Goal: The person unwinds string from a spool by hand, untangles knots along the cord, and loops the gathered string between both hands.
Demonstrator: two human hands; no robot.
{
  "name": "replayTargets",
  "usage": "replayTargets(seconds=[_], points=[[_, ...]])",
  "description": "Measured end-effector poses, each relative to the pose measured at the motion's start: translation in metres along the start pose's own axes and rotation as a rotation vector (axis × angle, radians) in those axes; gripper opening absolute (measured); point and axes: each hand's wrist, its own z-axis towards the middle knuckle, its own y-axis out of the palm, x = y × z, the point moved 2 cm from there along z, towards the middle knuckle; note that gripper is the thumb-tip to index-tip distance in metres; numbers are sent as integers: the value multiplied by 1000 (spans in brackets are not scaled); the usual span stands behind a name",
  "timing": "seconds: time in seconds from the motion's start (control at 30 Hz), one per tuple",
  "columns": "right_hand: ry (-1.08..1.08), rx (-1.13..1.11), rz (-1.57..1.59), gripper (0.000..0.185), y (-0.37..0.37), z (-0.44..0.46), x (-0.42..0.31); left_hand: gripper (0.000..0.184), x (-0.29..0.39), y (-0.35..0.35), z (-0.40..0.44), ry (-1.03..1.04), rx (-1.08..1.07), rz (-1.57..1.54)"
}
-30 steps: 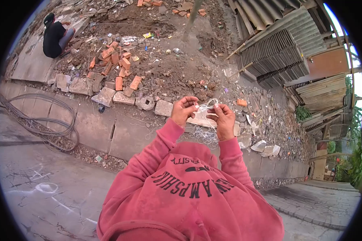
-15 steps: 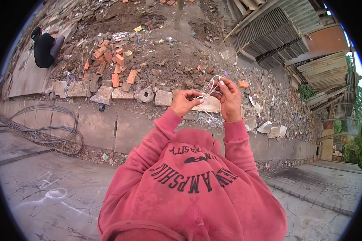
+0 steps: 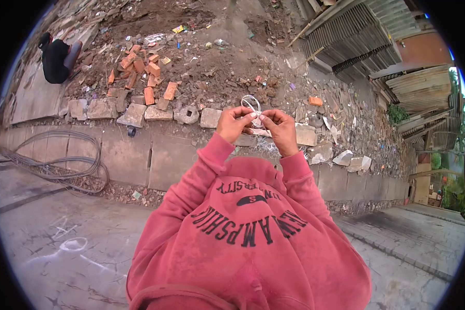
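Your left hand (image 3: 233,125) and right hand (image 3: 280,128), both bare, come together in front of your faded red fabric sweatshirt (image 3: 243,279), with a thin, looped white cord (image 3: 256,107) between them. The left is nearly closed, thumb and forefinger pinching the cord; the right is much the same, its thumb and fingertips pressed on the same gathered spot. The fingertips seem to meet there so that the crossing strands cannot slip, which leaves the rounded loops free to stand out beyond. Loosely tangled thin white string (image 3: 267,148) lies near a row of rough grey concrete blocks (image 3: 211,118), apparently within easy reach; whether it joins your cord you cannot tell from here
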Motion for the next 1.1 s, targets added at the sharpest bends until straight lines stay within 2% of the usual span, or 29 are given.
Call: replayTargets(seconds=[0.07, 0.13, 0.2, 0.3, 0.37, 0.43, 0.5, 0.57, 0.6, 0.67, 0.7, 0.73, 0.77, 0.8, 0.83, 0.87, 0.93, 0.97, 1.03, 1.1], points=[[-24, 125, 74, 12, -6, 3, -4, 14, -2, 1, 2, -5, 23, -6], [-33, 144, 105, 12, -11, 7, -2, 13, -9, -7, 8, 8, 129, 91], [-28, 182, 150, 13, -13, 7, -2, 15, -16, -13, 18, 26, 118, 184], [5, 215, 173, 13, -12, 7, 3, 15, -12, -7, 19, 62, 219, 37], [-8, 222, 182, 13, -14, 9, 8, 14, -8, 0, 18, -47, 192, -511], [22, 333, 280, 13, -19, 8, 4, 14, 2, 4, 14, -45, 186, -562], [-1, 318, 209, 13, -25, 8, 1, 13, 4, 3, 18, -42, 175, -616], [-13, 301, 136, 13, -28, 5, -1, 29, -1, -2, 21, -117, 165, -365], [3, 294, 87, 13, -28, 5, -4, 29, 2, 2, 19, -119, 163, -364], [18, 287, 40, 13, -29, 8, -5, 54, 14, 15, 17, 263, 95, 391], [-161, 250, -126, 13, -30, 11, -7, 57, 22, 25, 13, 609, 203, 682], [-339, 210, -290, 13, -29, 11, -9, 57, 26, 28, 11, 606, 202, 685], [-339, 211, -288, 13, -30, 11, -9, 45, 32, 33, 9, 689, 199, 914], [-249, 165, -267, 14, -31, 11, -13, 34, 36, 38, 9, 771, 191, 1144], [-158, 120, -247, 16, -32, 9, -14, 17, 32, 37, 15, 800, 204, 1101], [-158, 123, -248, 16, -32, 8, -15, 17, 29, 36, 16, 801, 201, 1100], [-15, 223, 11, 19, -34, 9, -15, 15, 23, 32, 25, 421, 49, 615], [-17, 226, 13, 19, -34, 9, -16, 15, 22, 31, 28, 423, 46, 617], [25, 279, 138, 22, -35, 7, -17, 15, 18, 30, 29, 259, 2, 242], [-12, 280, 42, 25, -35, 6, -20, 16, 21, 29, 28, 253, -7, 216]])
